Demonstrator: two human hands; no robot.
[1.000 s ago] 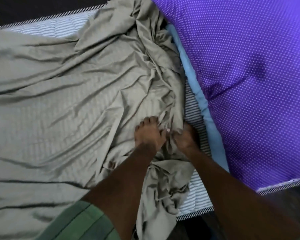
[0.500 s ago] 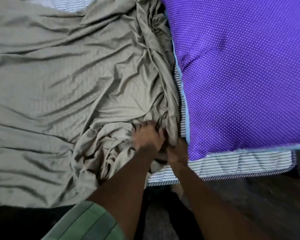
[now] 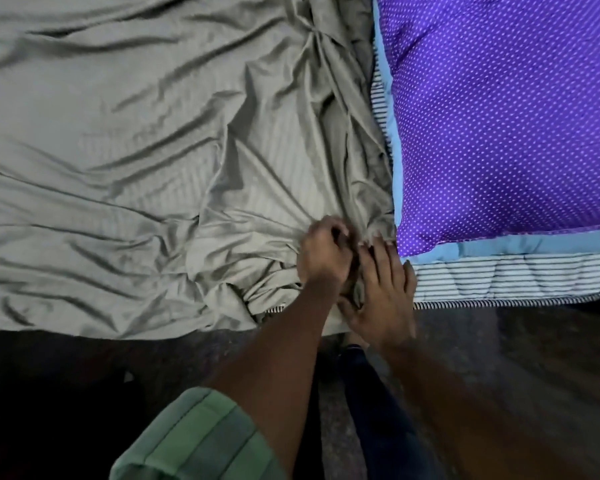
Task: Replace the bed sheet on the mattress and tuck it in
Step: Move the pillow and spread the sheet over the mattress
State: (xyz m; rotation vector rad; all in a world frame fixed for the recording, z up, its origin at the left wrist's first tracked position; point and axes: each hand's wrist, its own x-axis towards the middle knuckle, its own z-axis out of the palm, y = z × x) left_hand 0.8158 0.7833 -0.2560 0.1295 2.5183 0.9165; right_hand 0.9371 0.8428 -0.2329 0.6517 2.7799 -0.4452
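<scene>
Head view: compared with half a second earlier, the grey-green bed sheet (image 3: 153,150) lies flatter, the heap of folds that sat left of the hands now drawn out toward the near edge, and more dark floor (image 3: 499,358) shows below the bed. The left hand (image 3: 323,254) has its fingers curled into a bunch of the sheet, gripping it, as it did before. The right hand (image 3: 381,292), earlier tucked in behind the left, now lies with fingers straight and spread, pressing the sheet's gathered end down at the near edge of the mattress (image 3: 499,282). The sheet covers the left and middle of the mattress, its near hem hanging over the edge toward the floor, its right border crumpled just beside the purple dotted pillow (image 3: 516,116). That pillow, with a blue cloth (image 3: 499,245) showing under it, touches the sheet's folds. Bare striped mattress shows between the pillow and the near edge, right of the hands. A green sleeve (image 3: 194,441) covers the left upper arm.
</scene>
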